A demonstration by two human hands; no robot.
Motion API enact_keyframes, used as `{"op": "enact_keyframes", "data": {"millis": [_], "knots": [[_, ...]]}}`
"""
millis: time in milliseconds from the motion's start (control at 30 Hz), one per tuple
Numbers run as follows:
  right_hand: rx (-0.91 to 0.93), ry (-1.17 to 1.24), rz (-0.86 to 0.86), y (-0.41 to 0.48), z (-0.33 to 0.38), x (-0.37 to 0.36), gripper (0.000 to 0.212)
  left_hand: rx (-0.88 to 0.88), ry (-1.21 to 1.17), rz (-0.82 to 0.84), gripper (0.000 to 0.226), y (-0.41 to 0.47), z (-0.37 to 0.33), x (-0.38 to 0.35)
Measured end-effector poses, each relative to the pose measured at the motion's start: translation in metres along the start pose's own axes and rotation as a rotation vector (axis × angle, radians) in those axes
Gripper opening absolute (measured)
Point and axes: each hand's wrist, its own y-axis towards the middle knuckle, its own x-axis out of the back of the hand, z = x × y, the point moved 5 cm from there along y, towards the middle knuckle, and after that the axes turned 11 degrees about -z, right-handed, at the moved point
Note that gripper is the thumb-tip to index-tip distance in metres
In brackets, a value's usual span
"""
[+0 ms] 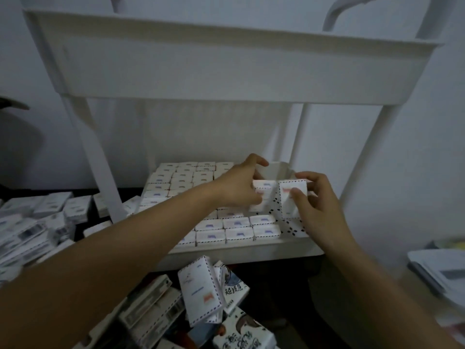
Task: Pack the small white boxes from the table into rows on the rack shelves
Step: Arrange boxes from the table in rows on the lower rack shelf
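Lower shelf (241, 248) is mostly packed with box rows (214, 230), only the perforated right strip (293, 229) is bare, and the upper tray (226, 71) caps headroom between the posts (100, 157).

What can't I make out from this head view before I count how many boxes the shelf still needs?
- Upper tray: its inside is hidden by its own front wall.
- Rows on the lower shelf: the middle ones are covered by the left hand and forearm.
- Small white box in the right hand: its lower part is hidden by the fingers.
- Printing on the packed boxes: too blurred and dim to read.
- Loose boxes on the table: pile cut off by the left edge.
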Motion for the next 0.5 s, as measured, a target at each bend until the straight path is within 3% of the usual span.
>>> {"op": "enact_keyframes", "data": {"millis": [133, 233, 500], "knots": [[0.089, -0.005, -0.090, 0.005, 0.007, -0.001, 0.025, -0.021, 0.096, 0.108, 0.057, -0.011, 0.010, -0.010], [0.122, -0.058, -0.127, 0.009, 0.008, -0.006, 0.024, -0.118, 0.235, 0.096, 0.036, -0.017, 0.015, -0.010], [0.064, -0.168, 0.169, 0.015, 0.006, -0.047, 0.025, -0.289, 0.438, -0.081, 0.030, -0.031, 0.007, -0.002]]}}
